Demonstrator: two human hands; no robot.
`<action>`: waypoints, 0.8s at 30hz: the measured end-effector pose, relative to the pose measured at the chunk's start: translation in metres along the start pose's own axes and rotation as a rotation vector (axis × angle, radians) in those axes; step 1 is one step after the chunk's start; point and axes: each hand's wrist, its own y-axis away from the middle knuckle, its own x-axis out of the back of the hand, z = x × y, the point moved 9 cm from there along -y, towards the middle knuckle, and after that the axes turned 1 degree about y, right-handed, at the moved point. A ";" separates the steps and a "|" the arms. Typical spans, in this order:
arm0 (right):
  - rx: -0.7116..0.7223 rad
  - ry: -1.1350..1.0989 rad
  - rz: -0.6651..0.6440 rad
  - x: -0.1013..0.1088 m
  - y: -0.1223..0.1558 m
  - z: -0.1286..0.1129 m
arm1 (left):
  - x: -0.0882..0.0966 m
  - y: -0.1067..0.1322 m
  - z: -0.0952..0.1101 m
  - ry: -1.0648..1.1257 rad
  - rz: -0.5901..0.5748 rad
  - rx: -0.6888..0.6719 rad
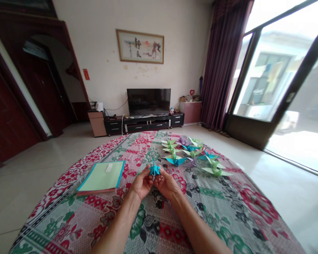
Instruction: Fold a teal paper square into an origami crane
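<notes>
Both my hands meet over the middle of the round table, pinching a small teal folded paper figure (154, 170) between their fingertips. My left hand (142, 185) grips it from the left and my right hand (166, 184) from the right, fingers closed on the paper. The figure stands just above the floral tablecloth (228, 211). Beyond it, several finished paper cranes (192, 155) in green, purple and blue lie in rows on the cloth.
A stack of coloured paper sheets in a clear wrapper (102, 177) lies left of my hands. Behind the table are a TV (148, 101) on a low dark cabinet, a framed picture, a dark wooden doorway at left and large glass doors with curtains at right.
</notes>
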 end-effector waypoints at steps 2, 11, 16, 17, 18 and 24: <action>-0.003 -0.003 -0.038 -0.004 0.001 0.000 | -0.003 -0.001 0.000 -0.001 -0.042 -0.005; -0.008 -0.096 -0.189 -0.014 0.002 0.002 | -0.013 0.003 -0.002 -0.011 -0.097 0.004; 0.006 -0.045 -0.114 -0.004 0.000 0.002 | -0.007 0.002 0.006 -0.081 -0.044 -0.069; 0.004 -0.031 -0.089 -0.003 0.000 0.003 | -0.005 0.001 0.009 -0.105 -0.031 -0.098; 0.003 -0.019 -0.068 -0.001 -0.001 0.003 | -0.003 0.001 0.013 -0.126 -0.022 -0.128; -0.005 0.044 0.002 -0.001 0.003 0.005 | -0.001 0.001 0.019 -0.153 0.001 -0.176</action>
